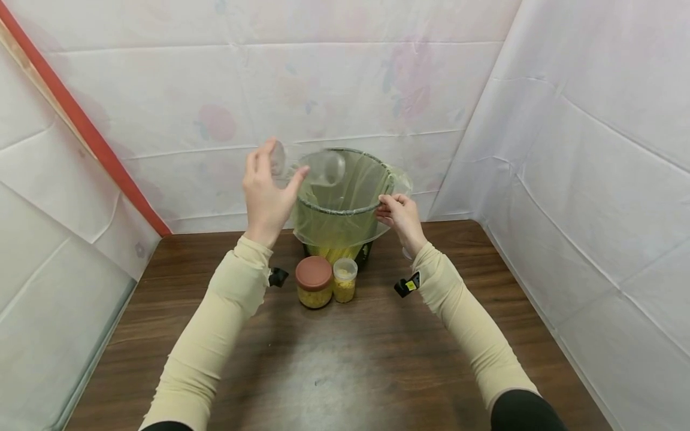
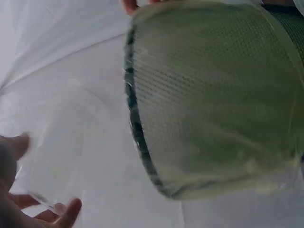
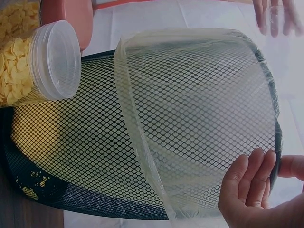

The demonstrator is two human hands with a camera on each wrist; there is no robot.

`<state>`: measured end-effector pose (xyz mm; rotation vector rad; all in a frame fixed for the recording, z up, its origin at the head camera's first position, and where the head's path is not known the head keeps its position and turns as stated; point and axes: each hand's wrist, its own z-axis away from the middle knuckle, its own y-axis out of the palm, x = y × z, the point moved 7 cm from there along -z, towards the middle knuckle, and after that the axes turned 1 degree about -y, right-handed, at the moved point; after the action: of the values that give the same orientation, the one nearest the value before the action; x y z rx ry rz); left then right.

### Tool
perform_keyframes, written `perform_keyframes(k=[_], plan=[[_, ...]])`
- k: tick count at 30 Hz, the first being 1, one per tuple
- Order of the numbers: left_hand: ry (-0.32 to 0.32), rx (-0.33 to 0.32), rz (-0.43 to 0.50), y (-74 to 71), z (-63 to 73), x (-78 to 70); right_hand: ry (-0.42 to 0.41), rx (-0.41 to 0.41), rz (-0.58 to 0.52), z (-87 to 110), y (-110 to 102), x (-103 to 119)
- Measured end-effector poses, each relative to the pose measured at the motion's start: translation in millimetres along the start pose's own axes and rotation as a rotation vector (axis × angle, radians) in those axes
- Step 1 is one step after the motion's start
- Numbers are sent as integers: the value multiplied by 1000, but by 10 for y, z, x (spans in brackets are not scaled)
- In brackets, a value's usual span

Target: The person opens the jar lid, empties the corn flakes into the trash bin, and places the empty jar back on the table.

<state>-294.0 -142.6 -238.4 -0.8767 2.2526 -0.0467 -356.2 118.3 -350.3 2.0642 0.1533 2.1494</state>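
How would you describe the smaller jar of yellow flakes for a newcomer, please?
On the brown table, find the bag-lined mesh bin. In front of it, right of the red-lidded jar in the head view, stands the smaller jar, narrower, with a clear lid.

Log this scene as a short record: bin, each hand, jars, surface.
Bin: upright dark mesh wastebasket, translucent liner folded over it
Left hand: holds clear container by the wastebasket's mouth
Right hand: pinches the lined rim
Jars: reddish-lidded jar, smaller clear-lidded jar, side by side before the wastebasket, both with yellow flakes
Surface: brown wood-grain table
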Motion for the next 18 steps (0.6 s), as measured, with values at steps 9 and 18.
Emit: perform_keyframes(k=[9,18], plan=[[81,11,-71,22,24,-37,3,-4,-3,-6,-8,-10],[-14,12,-26,0,14,31,3,-6,0,-12,-13,-8]])
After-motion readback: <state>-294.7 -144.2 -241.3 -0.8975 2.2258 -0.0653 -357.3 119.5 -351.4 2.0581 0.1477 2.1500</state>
